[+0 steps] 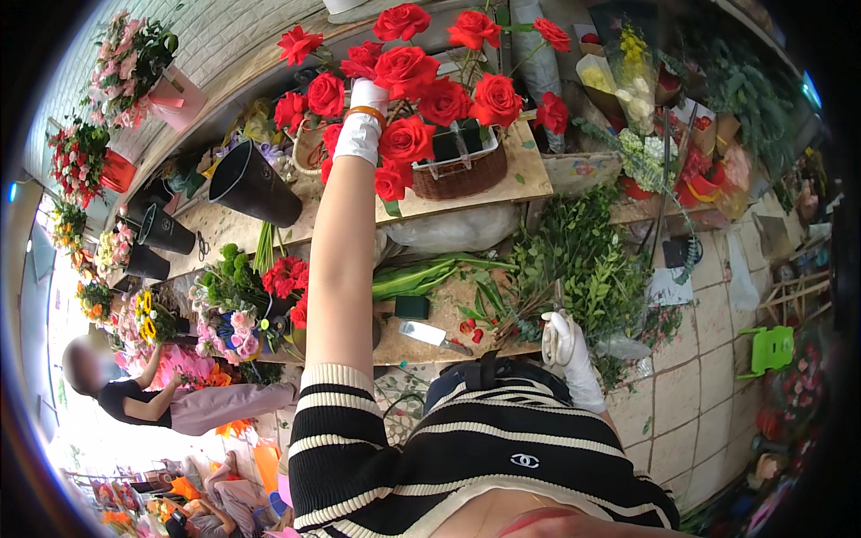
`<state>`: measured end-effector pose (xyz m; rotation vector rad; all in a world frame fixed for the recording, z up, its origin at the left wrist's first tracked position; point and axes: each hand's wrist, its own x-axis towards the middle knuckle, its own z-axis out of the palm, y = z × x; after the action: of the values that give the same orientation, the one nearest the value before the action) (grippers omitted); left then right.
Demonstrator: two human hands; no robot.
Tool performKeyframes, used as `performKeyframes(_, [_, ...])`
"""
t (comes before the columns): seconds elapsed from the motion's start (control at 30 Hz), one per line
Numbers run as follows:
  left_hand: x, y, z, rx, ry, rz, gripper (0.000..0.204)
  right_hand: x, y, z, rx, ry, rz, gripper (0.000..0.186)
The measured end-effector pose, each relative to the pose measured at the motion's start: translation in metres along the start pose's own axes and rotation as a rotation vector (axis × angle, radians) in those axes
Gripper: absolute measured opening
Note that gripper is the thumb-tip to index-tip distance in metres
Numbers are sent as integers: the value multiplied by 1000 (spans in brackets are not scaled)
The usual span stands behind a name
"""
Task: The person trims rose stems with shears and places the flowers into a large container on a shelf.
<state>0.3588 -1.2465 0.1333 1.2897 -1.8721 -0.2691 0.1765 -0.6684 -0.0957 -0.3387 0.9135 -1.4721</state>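
My left hand, in a white glove with a brown band at the wrist, reaches far forward among red roses. Blooms cover its fingers, so their grip is hidden. The roses stand in a brown wicker basket with a pale liner and dark green floral foam inside. Down by my waist, my right hand, also white-gloved, is closed on pruning shears with cream handles. Their tip points toward leafy green branches on the lower bench.
A wooden bench carries the basket and a black bucket. Nearer lie a wide-bladed knife, a dark green foam block and long leaves. A green stool stands right. Another person works among flowers at left.
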Motion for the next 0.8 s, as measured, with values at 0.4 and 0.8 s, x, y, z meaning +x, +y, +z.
performKeyframes(0.4, [-42, 91, -84, -158, 288, -109, 28, -11, -10, 14, -108, 132, 2, 35])
performKeyframes(0.8, [-19, 86, -89, -687, 287, -85, 17, 3, 4, -10, 80, 90, 39, 49])
